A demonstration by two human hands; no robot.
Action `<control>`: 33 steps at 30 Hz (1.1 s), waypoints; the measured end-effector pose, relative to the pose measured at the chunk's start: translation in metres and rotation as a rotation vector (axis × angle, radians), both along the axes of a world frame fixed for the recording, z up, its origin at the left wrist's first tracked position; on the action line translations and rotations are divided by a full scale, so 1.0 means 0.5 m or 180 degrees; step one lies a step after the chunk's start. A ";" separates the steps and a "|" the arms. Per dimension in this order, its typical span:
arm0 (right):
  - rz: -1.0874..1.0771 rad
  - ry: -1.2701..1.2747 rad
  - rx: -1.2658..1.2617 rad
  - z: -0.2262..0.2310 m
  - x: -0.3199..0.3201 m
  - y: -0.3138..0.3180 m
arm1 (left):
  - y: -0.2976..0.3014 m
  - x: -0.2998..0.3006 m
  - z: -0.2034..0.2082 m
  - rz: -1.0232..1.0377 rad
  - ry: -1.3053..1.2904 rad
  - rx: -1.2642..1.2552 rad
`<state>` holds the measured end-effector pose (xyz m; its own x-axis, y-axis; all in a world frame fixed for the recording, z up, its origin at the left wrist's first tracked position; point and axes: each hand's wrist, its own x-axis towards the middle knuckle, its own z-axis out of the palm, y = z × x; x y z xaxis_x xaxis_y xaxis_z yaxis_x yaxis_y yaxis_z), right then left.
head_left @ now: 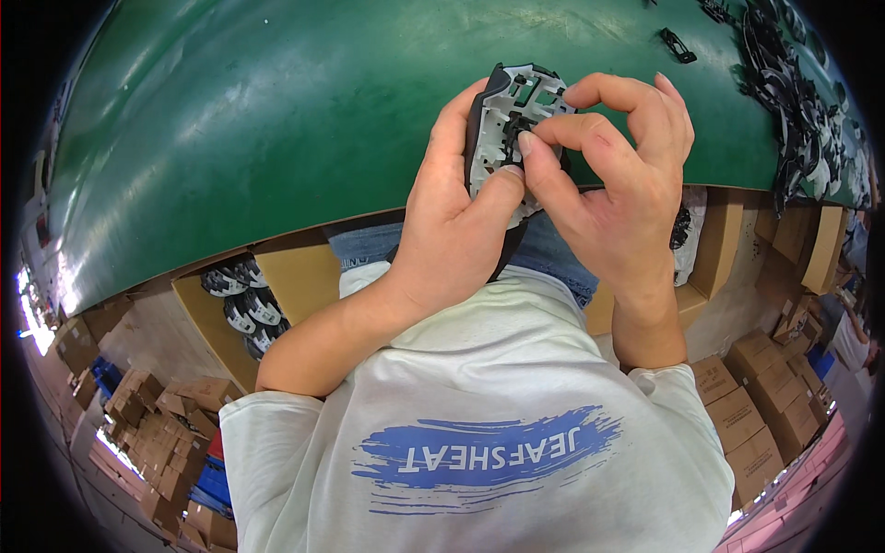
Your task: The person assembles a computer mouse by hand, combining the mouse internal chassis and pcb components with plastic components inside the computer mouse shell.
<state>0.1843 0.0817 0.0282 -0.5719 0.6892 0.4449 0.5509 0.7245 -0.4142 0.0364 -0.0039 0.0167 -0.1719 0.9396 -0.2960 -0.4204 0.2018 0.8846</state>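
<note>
A white plastic shell with a black outer cover (489,138) is held up over the near edge of the green table, its hollow, ribbed inside facing me. My left hand (452,217) is closed round its left side, with the thumb pressing inside near the lower end. My right hand (613,152) has thumb and index finger pinched on a small black plastic piece (516,134) in the middle of the shell. The other right fingers curl by the shell's upper right edge. The fingertips partly hide the black piece.
On the green table (277,111), a heap of black and white plastic parts (784,101) lies at the right, with a small black frame (678,46) nearby. Below the edge, an open carton (217,323) holds similar shells (247,309). Stacked cartons (761,396) stand on the floor.
</note>
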 end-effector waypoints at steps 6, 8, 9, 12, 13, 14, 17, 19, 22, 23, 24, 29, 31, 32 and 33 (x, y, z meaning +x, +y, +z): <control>0.0036 -0.0016 0.0063 -0.022 0.007 0.000 | 0.001 -0.001 -0.012 0.0056 0.0294 0.0008; 0.0141 0.0140 -0.0067 -0.020 0.008 0.000 | 0.003 -0.006 -0.014 0.0048 0.0325 -0.0050; 0.0244 0.0299 -0.0197 -0.018 0.008 -0.001 | 0.003 -0.008 -0.016 0.0123 0.0211 -0.0108; 0.0243 0.1053 -0.0837 -0.015 0.002 -0.007 | 0.007 -0.010 -0.009 0.0273 -0.0017 -0.0194; 0.0290 0.1053 -0.1051 -0.023 0.004 -0.008 | 0.007 -0.008 -0.005 0.0345 -0.0148 -0.0235; 0.0285 0.1048 -0.1050 -0.026 0.005 -0.016 | 0.006 -0.009 -0.003 0.0340 -0.0152 -0.0234; 0.0115 0.1277 -0.2143 -0.034 0.002 -0.036 | 0.002 -0.005 0.001 0.0289 -0.0379 -0.0290; 0.0111 0.1342 -0.1943 -0.042 0.004 -0.031 | -0.001 0.004 0.003 0.0272 -0.0279 0.0013; 0.0154 0.1296 -0.1492 -0.043 0.006 -0.032 | 0.005 -0.003 -0.013 0.0159 0.0117 0.0142; 0.0194 0.1182 -0.1239 -0.044 0.004 -0.031 | 0.003 -0.004 -0.019 0.0160 0.0123 0.0139; 0.0196 0.1184 -0.1244 -0.046 -0.001 -0.033 | 0.000 -0.004 -0.027 0.0224 0.0422 0.0194; 0.0046 0.1516 -0.1646 -0.065 -0.020 -0.044 | 0.011 -0.007 -0.044 0.0621 0.1341 0.0873; 0.0034 0.1403 -0.1724 -0.063 -0.019 -0.042 | 0.015 -0.017 -0.048 0.0524 0.1723 0.0787; 0.0005 0.1261 -0.1786 -0.061 -0.021 -0.041 | 0.017 -0.024 -0.053 0.0418 0.2069 0.0711; -0.0001 0.1256 -0.1805 -0.061 -0.026 -0.041 | 0.020 -0.030 -0.059 0.0412 0.2063 0.0693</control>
<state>0.1713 0.0613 -0.0024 -0.4412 0.8770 0.1905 0.2813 0.3367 -0.8986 0.0217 0.0061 -0.0127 -0.3650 0.9260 0.0969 0.1976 -0.0247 0.9800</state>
